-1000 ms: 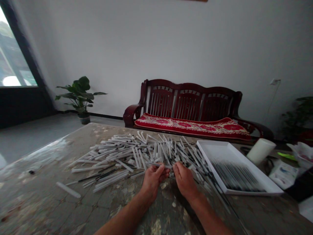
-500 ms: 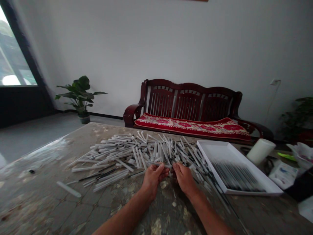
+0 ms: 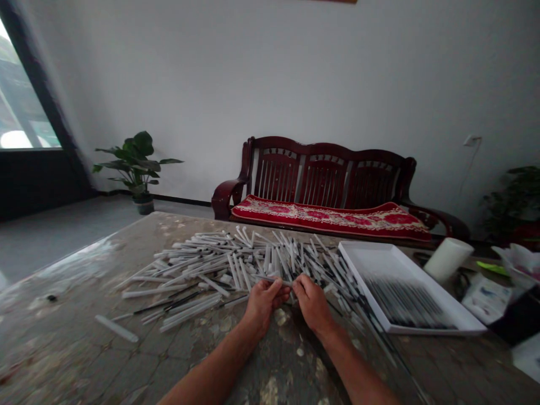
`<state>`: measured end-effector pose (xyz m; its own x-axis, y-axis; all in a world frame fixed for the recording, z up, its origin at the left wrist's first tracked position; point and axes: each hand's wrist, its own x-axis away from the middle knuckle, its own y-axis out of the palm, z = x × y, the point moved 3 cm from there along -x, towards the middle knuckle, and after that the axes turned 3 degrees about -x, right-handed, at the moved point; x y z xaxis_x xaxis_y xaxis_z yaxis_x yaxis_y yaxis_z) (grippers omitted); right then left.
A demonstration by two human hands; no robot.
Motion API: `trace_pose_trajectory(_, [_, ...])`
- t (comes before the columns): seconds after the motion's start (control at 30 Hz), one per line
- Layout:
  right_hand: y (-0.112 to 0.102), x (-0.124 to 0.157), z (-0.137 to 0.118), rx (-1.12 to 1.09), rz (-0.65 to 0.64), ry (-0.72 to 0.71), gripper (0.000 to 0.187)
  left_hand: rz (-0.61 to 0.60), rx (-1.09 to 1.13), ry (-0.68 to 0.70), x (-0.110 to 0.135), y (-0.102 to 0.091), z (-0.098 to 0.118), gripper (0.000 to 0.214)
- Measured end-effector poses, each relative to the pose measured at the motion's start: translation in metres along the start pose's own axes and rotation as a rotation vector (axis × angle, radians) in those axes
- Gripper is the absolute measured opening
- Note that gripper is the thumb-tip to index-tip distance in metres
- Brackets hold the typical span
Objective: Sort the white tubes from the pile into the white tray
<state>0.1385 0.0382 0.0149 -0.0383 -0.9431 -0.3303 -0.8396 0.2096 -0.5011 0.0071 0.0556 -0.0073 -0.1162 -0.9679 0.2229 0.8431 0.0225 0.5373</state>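
At the near edge of a heap of thin sticks and tubes, my two hands meet over the table. My left hand (image 3: 260,301) is closed round a thin translucent tube (image 3: 286,283), which points to the right between thumb and fingers. The fingertips of my right hand (image 3: 311,301) pinch its right end; the tip is hidden behind them. Many whitish translucent tubes (image 3: 240,273) and black sticks lie tangled in the heap (image 3: 202,261) beyond my hands.
To the right, a white shallow box (image 3: 434,330) holds a row of dark sticks in clear sleeves (image 3: 409,301). Beyond it stands a white roll (image 3: 449,260). One loose tube (image 3: 116,328) lies at left on the patterned table (image 3: 76,349). A wooden bench (image 3: 320,174) is behind.
My right hand has moved slightly left and up, closing the gap to my left hand, and its fingers now meet the tube's end. My left hand stays nearly in place.
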Motion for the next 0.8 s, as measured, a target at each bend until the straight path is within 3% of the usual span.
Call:
trace_pose_trajectory(0.13, [0.001, 0.000, 0.006, -0.045, -0.005, 0.103, 0.043, 0.013, -0.007, 0.012, 0.001, 0.000, -0.001, 0.030])
trace_pose_trajectory(0.3, [-0.001, 0.001, 0.005, -0.137, 0.015, 0.049, 0.039, 0.031, 0.001, 0.002, 0.005, 0.001, 0.000, 0.030])
trace_pose_trajectory(0.47, [0.008, 0.004, 0.005, -0.410, -0.111, 0.346, 0.050, 0.016, -0.004, 0.045, 0.009, 0.004, 0.003, 0.035])
trace_pose_trajectory(0.6, [0.002, 0.002, 0.002, -0.492, -0.057, 0.346, 0.045, -0.054, -0.076, 0.084, 0.012, 0.009, 0.009, 0.035])
trace_pose_trajectory(0.7, [-0.015, -0.002, 0.007, -0.566, -0.035, 0.365, 0.039, -0.173, -0.125, 0.007, 0.011, 0.008, 0.013, 0.037])
trace_pose_trajectory(0.8, [-0.032, -0.004, 0.014, -0.559, -0.124, 0.324, 0.035, -0.218, -0.184, -0.155, 0.008, 0.001, 0.017, 0.036])
